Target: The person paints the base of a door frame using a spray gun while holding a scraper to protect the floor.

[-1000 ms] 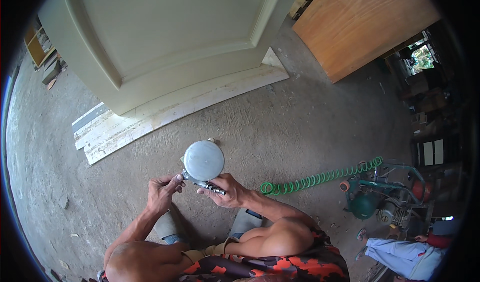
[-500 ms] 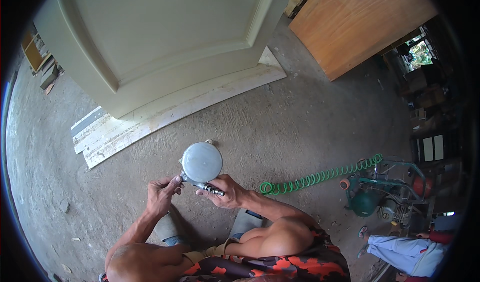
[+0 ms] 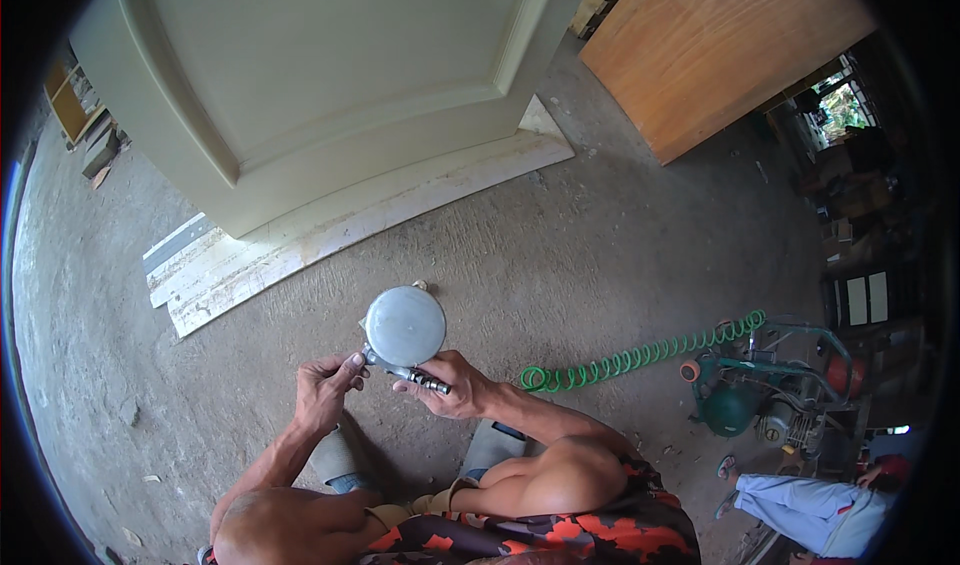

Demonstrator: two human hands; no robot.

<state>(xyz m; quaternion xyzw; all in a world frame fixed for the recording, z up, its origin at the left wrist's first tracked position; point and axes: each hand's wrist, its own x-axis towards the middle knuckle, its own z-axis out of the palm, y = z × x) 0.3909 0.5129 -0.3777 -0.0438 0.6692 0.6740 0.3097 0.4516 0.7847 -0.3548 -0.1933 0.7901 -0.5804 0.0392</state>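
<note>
A spray gun with a round silver paint cup is held between my hands over the concrete floor, the cup's flat lid facing up. My right hand is closed around the gun's body, whose metal end pokes out by the fingers. My left hand is closed in a pinch, thumb and finger on a small metal part beside the cup's lower left edge; exactly which part cannot be made out. The spray gun's nozzle is hidden. Ahead stands a pale greenish-grey panelled door, its lower edge on whitish boards.
A coiled green air hose stretches right to a green compressor. Another person in light trousers is at the lower right. A brown wooden panel leans at the upper right. Wooden pieces lie far left.
My hands and the spray gun stay almost still. At the lower right, the other person's arm and upper body have shifted slightly.
</note>
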